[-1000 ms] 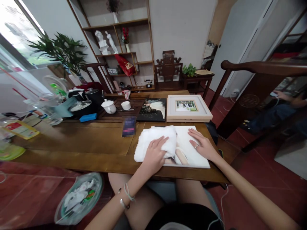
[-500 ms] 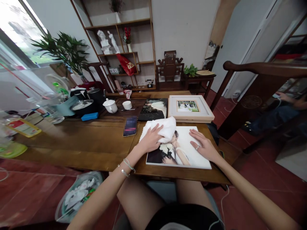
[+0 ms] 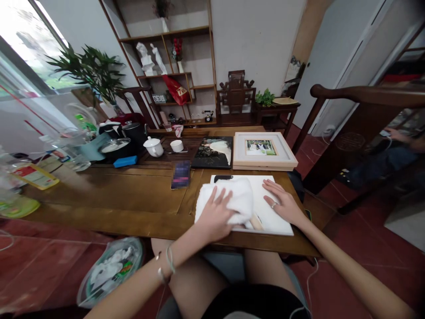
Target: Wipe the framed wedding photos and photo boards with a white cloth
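Observation:
My left hand (image 3: 215, 219) presses down on a white towel (image 3: 245, 197), fingers spread and a little bent into the cloth, holding it against a photo panel (image 3: 277, 225). The panel lies flat at the table's front edge, and the towel hides most of its picture. On the panel's right side rests my right hand (image 3: 283, 203), open and flat, with a ring on one finger. Just behind the panel are a dark photo panel (image 3: 212, 159) and a light wooden picture frame (image 3: 287, 157) with a small photo in it.
A phone (image 3: 181, 174) lies left of the panel on the wooden table (image 3: 133, 195). Farther left are a white teapot (image 3: 153, 146), a white cup (image 3: 176, 145), a blue block (image 3: 125, 161) and several bottles. A bin (image 3: 111, 272) stands below; a chair (image 3: 352, 133) is at right.
My left hand has moved the towel toward me and slightly right, down over the middle of the picture. The panel's upper left part is now uncovered. My right hand stays in place.

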`<action>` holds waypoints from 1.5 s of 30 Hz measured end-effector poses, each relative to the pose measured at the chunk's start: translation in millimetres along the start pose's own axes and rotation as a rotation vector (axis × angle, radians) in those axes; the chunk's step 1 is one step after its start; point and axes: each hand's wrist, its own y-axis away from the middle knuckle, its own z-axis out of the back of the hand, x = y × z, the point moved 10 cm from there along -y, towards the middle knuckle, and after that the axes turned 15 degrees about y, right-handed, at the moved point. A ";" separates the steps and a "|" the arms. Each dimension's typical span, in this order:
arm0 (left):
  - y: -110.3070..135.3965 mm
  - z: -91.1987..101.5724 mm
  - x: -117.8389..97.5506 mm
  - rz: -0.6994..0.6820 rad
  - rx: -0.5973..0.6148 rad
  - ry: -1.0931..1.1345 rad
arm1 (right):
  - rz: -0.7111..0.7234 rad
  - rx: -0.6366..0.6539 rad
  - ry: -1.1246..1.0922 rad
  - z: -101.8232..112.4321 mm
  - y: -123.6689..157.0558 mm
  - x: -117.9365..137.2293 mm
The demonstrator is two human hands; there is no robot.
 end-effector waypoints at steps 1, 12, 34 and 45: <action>-11.0 2.0 15.5 0.006 -0.009 0.001 | 0.001 0.001 -0.002 0.2 -0.1 -0.1; -24.4 2.1 48.8 -0.038 -0.053 0.035 | -0.021 0.026 -0.007 -2.0 0.3 -1.9; -34.8 5.4 49.0 0.128 -0.021 0.007 | -0.061 -0.005 0.042 -4.5 0.2 -0.3; 22.7 -15.5 -29.6 -0.072 0.108 0.122 | -0.031 0.009 0.006 -4.2 -1.3 1.2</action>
